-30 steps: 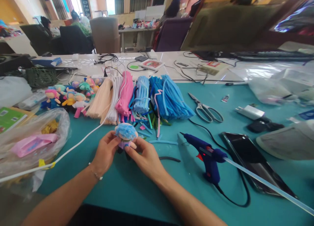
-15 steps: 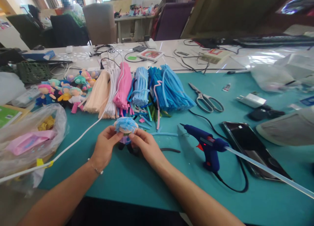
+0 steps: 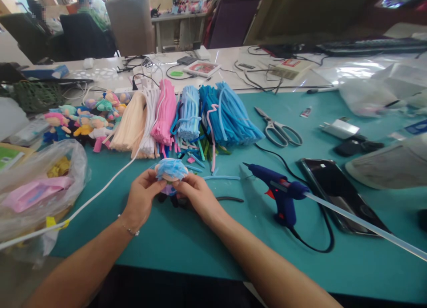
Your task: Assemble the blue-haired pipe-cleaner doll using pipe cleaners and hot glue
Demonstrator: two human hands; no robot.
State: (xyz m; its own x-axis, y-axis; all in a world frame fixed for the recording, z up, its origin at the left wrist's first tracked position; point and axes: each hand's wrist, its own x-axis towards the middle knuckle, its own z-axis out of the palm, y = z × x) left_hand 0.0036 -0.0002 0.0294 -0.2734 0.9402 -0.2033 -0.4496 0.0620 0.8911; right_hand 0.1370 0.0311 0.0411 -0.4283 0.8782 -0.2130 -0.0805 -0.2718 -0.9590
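Doll (image 3: 171,171), fuzzy blue hair on rounded head, points head-first away from the bench's (image 3: 200,250) near edge, long axis roughly perpendicular; left hand (image 3: 140,196) and right hand (image 3: 200,194) pinch opposite sides.

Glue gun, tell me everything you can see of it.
The glue gun is dark blue, apparently plastic, with a red trigger and dark pointed nozzle. It rests on the green mat, nozzle pointing away and leftward. A translucent glue stick juts from its back, a black cord from its grip. Neither left hand nor right hand touches it.
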